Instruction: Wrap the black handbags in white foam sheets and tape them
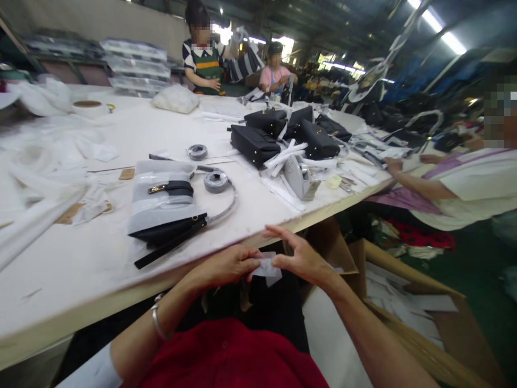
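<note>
In front of my lap, just below the table edge, my left hand [232,264] pinches a small translucent white sheet [269,268] between thumb and fingers. Whether it is plastic or thin paper I cannot tell. My right hand [301,256] is at the sheet's other side, its thumb at the edge and its fingers stretched apart. On the table beyond my left hand lies a black handbag [167,231], its front partly wrapped in white sheeting, with a gold clasp on a dark strap. A wrapped handle [226,207] curves out to its right.
Several black bags [258,143] stand farther back, near a tape dispenser [299,178]. Coiled straps [215,180] lie by the handbag. Loose white wrapping [36,156] covers the left. A cardboard box [407,253] with white sheets sits right, below a co-worker's arm [424,186].
</note>
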The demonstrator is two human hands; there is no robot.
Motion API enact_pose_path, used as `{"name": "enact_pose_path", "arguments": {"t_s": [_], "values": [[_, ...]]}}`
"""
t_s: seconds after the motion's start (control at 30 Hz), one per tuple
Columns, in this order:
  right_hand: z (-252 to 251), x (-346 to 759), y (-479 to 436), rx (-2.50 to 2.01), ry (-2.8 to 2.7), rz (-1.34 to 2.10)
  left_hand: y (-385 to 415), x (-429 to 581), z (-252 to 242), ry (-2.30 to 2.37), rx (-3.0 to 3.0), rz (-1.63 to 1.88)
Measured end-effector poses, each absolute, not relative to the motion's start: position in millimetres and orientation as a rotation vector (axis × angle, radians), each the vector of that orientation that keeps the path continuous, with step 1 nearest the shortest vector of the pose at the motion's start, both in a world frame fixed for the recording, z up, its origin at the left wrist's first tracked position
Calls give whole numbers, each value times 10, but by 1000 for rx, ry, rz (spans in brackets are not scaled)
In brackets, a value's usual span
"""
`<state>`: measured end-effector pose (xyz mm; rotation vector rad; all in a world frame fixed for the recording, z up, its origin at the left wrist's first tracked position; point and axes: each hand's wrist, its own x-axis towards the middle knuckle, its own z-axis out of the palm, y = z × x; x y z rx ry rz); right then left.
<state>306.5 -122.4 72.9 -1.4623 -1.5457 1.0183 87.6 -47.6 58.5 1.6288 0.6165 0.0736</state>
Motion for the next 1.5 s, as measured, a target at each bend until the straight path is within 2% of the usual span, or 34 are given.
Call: {"name": "enact_pose_path", "arguments": {"t_s": [0.1, 0.17, 0.33, 0.5, 0.63, 0.77, 0.93, 1.07, 1.2, 1.33, 1.5], "values": [[565, 3063, -1214, -1337, -1368, 1475, -278, 1070, 796, 586, 1829, 115], [460, 3168, -1198, -1344, -1197, 1489, -122, 1229, 931, 571, 1976, 117], [607, 3635, -1036, -1449, -1033, 1105, 354, 1801, 1282, 403, 2374, 126], [963, 4189, -706, -1655, -1308, 653, 856, 2621, 1512, 256, 2955, 229], [1012, 4603, -447, -1863, -1487, 233, 1189, 3151, 1612, 173, 3142, 296], [795, 4848, -260, -2013, -1466, -7, 1468, 3453, 1508, 153, 3179, 318], [262, 4912, -77, -2086, -1436, -162, 1646, 3656, 1077, 198, 3085, 220], [-90, 4826, 58, -2039, -1413, -354, 1631, 3701, 773, 361, 3021, 183], [-195, 4759, 138, -2006, -1399, -492, 1565, 3709, 640, 555, 2979, 219], [-166, 4864, 144, -2055, -1529, -463, 1543, 3732, 700, 531, 3000, 225], [-188, 5130, -56, -2151, -1494, -185, 1719, 3633, 818, 470, 2978, 269]]}}
